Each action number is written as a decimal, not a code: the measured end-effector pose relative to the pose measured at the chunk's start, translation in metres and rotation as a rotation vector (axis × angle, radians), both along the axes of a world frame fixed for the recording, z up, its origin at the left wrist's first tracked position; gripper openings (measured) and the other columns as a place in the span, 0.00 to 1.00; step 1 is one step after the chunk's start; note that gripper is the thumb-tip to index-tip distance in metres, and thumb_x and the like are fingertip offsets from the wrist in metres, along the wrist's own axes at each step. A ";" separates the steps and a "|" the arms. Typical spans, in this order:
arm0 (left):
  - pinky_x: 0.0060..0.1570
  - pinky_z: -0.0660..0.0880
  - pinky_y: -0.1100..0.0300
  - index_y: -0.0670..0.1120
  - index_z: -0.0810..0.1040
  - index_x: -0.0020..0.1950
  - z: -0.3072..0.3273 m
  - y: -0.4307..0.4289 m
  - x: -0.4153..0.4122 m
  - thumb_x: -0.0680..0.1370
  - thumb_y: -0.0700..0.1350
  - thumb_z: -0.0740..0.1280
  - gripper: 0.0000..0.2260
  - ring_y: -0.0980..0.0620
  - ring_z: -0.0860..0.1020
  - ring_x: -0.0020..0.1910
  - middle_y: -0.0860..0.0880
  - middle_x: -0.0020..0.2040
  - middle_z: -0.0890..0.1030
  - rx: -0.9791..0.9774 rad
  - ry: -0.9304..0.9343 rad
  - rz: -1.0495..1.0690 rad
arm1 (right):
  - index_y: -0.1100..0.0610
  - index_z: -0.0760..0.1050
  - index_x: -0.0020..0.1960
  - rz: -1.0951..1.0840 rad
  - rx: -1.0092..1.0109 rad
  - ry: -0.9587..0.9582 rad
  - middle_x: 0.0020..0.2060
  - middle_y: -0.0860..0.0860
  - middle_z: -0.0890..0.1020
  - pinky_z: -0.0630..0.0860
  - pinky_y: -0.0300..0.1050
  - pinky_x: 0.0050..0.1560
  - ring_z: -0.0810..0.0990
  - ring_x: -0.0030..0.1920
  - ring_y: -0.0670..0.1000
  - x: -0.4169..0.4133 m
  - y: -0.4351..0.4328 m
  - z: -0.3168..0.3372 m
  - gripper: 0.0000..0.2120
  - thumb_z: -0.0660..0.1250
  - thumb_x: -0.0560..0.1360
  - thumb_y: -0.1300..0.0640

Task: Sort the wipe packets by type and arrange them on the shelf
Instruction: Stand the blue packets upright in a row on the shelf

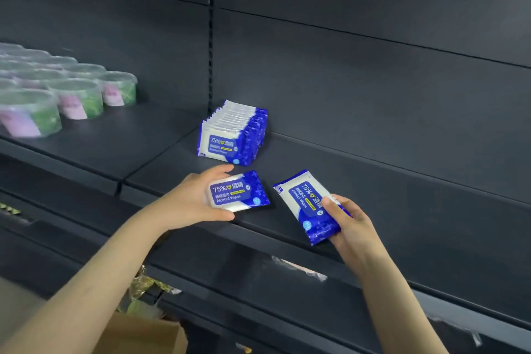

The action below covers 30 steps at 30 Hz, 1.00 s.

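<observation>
Two hands (188, 200) (350, 220), two held packets (238, 192) (304, 204)

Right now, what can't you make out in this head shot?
Head view only.
- Clear tubs: labels motion-blurred, row cut by left edge.
- Standing packet row: front packet hides the others' labels.
- Packet in right hand: thumb covers part of label.
- Cardboard box: cut by bottom edge, contents unseen.

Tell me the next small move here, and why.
Probably stand the packet in the left hand upright at the front of the row. It shows the same blue alcohol-wipe print, it hovers just before the row, and the right hand holds a second packet to follow.
</observation>
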<state>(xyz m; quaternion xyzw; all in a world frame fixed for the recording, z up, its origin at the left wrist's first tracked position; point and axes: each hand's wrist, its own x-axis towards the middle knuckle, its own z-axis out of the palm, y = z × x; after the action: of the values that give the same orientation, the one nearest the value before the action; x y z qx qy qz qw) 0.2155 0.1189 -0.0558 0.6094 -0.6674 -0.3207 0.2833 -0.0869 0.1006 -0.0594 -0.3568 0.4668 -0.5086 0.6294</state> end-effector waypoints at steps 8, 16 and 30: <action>0.71 0.62 0.54 0.53 0.62 0.76 -0.018 -0.038 0.059 0.72 0.61 0.72 0.36 0.55 0.53 0.76 0.56 0.78 0.58 0.056 -0.211 0.042 | 0.63 0.77 0.61 -0.044 -0.038 0.027 0.54 0.59 0.85 0.83 0.45 0.45 0.86 0.50 0.55 0.047 -0.026 -0.005 0.12 0.68 0.78 0.62; 0.44 0.75 0.62 0.54 0.71 0.54 -0.023 -0.051 0.074 0.73 0.45 0.75 0.16 0.57 0.79 0.51 0.53 0.55 0.78 0.013 0.150 0.163 | 0.63 0.79 0.56 -0.117 -0.050 -0.139 0.52 0.57 0.86 0.82 0.45 0.53 0.86 0.50 0.52 0.072 -0.050 -0.011 0.08 0.66 0.78 0.62; 0.41 0.73 0.74 0.53 0.76 0.58 -0.024 -0.130 0.089 0.74 0.37 0.72 0.17 0.59 0.79 0.48 0.53 0.56 0.79 -0.321 0.315 0.292 | 0.55 0.82 0.51 -0.133 -0.290 0.222 0.46 0.51 0.87 0.81 0.43 0.49 0.86 0.47 0.50 0.145 -0.081 -0.025 0.05 0.72 0.76 0.62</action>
<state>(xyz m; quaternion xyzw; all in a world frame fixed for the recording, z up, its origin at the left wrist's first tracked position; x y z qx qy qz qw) 0.3046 -0.0116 -0.0799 0.5892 -0.5625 -0.2572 0.5199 0.0577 0.0201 -0.0847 -0.4661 0.4779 -0.5682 0.4812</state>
